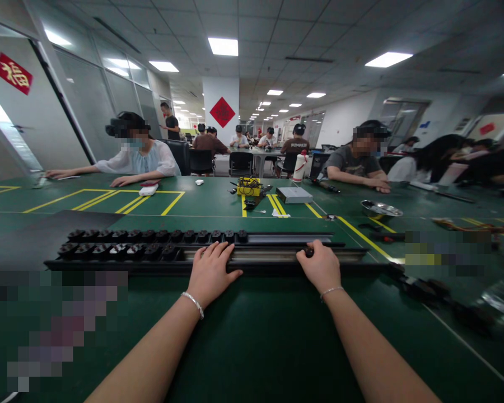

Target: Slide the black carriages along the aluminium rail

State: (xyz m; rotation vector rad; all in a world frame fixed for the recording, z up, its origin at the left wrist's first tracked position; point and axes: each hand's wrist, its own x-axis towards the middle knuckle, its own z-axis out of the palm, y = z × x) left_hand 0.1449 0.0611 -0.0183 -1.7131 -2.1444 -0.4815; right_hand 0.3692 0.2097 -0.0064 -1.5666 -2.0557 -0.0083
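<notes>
A long black grooved rail tray (pixel 277 254) lies across the green table in front of me. Several small black parts (pixel 143 243) fill the left part of its two channels. My left hand (pixel 210 274) rests flat on the tray's near edge, fingers spread toward the channel. My right hand (pixel 321 267) is curled on the tray further right, pinching a small black part (pixel 309 252) in the near channel. Both wrists wear thin bracelets.
A yellow box (pixel 249 186), a grey flat box (pixel 294 194) and a metal dish (pixel 381 209) lie further back on the green mat with yellow lines. People sit at the left and right of the table. Dark cabling (pixel 437 296) runs at the right.
</notes>
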